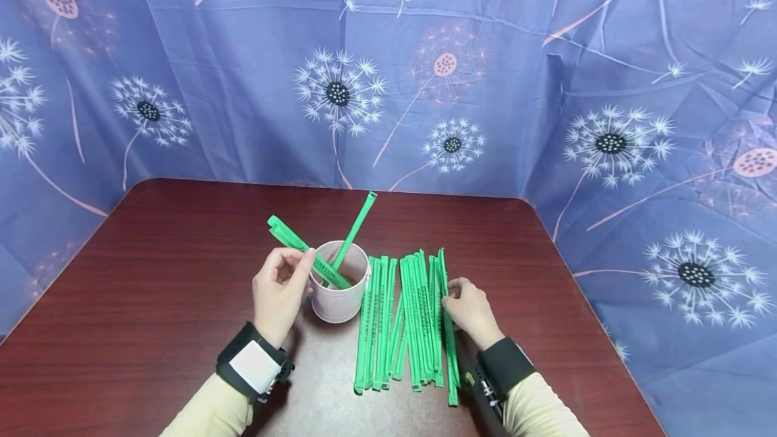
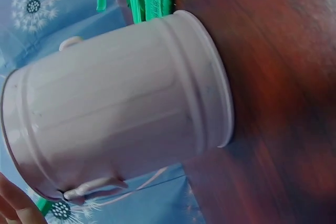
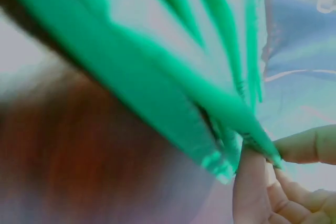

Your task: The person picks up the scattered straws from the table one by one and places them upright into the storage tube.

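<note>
Pale yellow sleeves (image 1: 209,406), black wrist straps (image 1: 506,365)

Print on the green sticks (image 1: 419,322) is too small to be read in the head view, where the sleeves (image 1: 209,410) are cropped at the bottom. In the left wrist view's lower left corner, the left hand (image 2: 18,203) is mostly cut off. In the right wrist view, the green sticks are blurred and the right hand (image 3: 294,198) is cropped.

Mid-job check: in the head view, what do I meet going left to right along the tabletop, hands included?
Left hand → pale pail → green wrapped sticks lying on the table → right hand.
</note>
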`<state>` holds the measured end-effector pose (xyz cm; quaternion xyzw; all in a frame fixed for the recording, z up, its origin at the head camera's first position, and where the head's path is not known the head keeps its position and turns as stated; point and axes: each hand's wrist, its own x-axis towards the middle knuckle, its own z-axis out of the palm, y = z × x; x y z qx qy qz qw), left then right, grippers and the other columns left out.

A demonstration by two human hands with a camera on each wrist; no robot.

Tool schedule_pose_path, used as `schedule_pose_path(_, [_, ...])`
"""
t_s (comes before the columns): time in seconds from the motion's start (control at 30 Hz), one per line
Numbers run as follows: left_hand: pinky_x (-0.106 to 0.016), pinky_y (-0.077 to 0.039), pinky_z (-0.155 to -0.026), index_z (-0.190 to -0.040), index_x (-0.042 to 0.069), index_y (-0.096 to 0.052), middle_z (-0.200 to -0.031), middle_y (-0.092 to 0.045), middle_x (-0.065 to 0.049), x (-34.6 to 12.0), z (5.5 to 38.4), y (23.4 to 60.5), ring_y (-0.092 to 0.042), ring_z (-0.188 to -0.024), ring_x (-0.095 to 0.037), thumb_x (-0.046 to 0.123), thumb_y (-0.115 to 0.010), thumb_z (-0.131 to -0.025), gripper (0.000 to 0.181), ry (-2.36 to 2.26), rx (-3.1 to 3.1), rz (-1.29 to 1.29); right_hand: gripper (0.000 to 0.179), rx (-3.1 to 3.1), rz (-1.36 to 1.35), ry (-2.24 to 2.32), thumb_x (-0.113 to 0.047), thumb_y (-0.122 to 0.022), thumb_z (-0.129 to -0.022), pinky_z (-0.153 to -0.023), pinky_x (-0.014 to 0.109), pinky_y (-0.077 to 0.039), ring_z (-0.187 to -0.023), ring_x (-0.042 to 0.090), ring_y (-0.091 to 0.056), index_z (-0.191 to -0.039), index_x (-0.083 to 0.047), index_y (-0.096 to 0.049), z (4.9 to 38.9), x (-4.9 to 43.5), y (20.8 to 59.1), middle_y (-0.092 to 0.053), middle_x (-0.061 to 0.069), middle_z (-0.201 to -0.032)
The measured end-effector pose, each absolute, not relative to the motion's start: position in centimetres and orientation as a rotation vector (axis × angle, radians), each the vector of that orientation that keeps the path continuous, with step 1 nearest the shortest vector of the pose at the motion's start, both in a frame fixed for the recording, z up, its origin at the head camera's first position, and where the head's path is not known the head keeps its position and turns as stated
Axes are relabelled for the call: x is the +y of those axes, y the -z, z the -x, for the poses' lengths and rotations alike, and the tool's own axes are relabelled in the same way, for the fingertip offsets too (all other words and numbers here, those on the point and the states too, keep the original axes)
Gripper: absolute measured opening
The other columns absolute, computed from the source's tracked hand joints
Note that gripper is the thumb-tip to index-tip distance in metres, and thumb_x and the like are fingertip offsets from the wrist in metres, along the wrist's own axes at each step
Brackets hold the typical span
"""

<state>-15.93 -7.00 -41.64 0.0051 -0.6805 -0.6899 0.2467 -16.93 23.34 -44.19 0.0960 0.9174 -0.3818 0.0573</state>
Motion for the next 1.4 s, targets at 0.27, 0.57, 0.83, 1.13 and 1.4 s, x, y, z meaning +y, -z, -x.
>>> schedule_pose_path(0.27, [-0.016, -0.051, -0.050, -0.087, 0.003, -0.071, -0.067, -0.064, -0.005, -6.0, 15.3, 41.4, -0.059, -0.056, -0.007, 0.009, -0.070, -0.092, 0.008, 1.781, -1.924, 0.131, 0.033, 2.812, -0.172, 1.395, -0.008, -0.059, -0.093, -0.051, 0.029, -0.054, -0.057, 0.028, -0.063, -0.125, 0.000, -0.059, 16.6, 21.5, 42.5, -0.064, 0.014, -0.097])
schedule_pose_path(0.57, [-0.015, -0.054, -0.058, -0.097, 0.009, -0.074, -0.082, -0.074, -0.004, -5.1, 14.3, 40.6, -0.064, -0.067, -0.004, 0.010, -0.073, -0.090, 0.007, 1.727, -2.006, 0.315, 0.027, 2.804, 0.117, 1.616, -0.007, -0.065, -0.093, -0.055, 0.025, -0.054, -0.069, 0.021, -0.063, -0.120, -0.004, -0.063, 14.8, 18.2, 39.9, -0.065, 0.010, -0.095])
schedule_pose_path(0.83, [-0.021, -0.062, -0.068, -0.113, 0.002, -0.071, -0.098, -0.075, -0.012, -4.3, 13.7, 39.4, -0.070, -0.084, -0.003, 0.009, -0.074, -0.088, 0.027, 1.928, -2.039, 0.407, 0.025, 2.803, 0.363, 1.650, -0.009, -0.070, -0.091, -0.067, 0.023, -0.057, -0.081, 0.011, -0.062, -0.115, -0.012, -0.068, 13.0, 15.9, 38.3, -0.067, 0.002, -0.092])
schedule_pose_path(1.13, [-0.028, -0.064, -0.075, -0.117, 0.004, -0.069, -0.103, -0.074, -0.017, -3.8, 13.2, 38.7, -0.071, -0.087, -0.006, 0.005, -0.076, -0.085, 0.033, 2.029, -2.002, 0.439, 0.026, 2.803, 0.686, 1.591, -0.010, -0.070, -0.092, -0.071, 0.024, -0.059, -0.085, 0.012, -0.061, -0.118, -0.012, -0.069, 12.3, 15.3, 38.3, -0.067, 0.002, -0.098])
schedule_pose_path(1.4, [-0.038, -0.066, -0.071, -0.103, -0.002, -0.071, -0.097, -0.073, -0.018, -3.6, 12.8, 37.8, -0.074, -0.074, -0.020, 0.004, -0.074, -0.087, 0.017, 2.062, -1.913, 0.433, 0.023, 2.792, 0.857, 1.598, -0.007, -0.071, -0.090, -0.070, 0.025, -0.061, -0.084, 0.008, -0.061, -0.113, -0.012, -0.072, 12.2, 14.9, 38.1, -0.070, 0.001, -0.098])
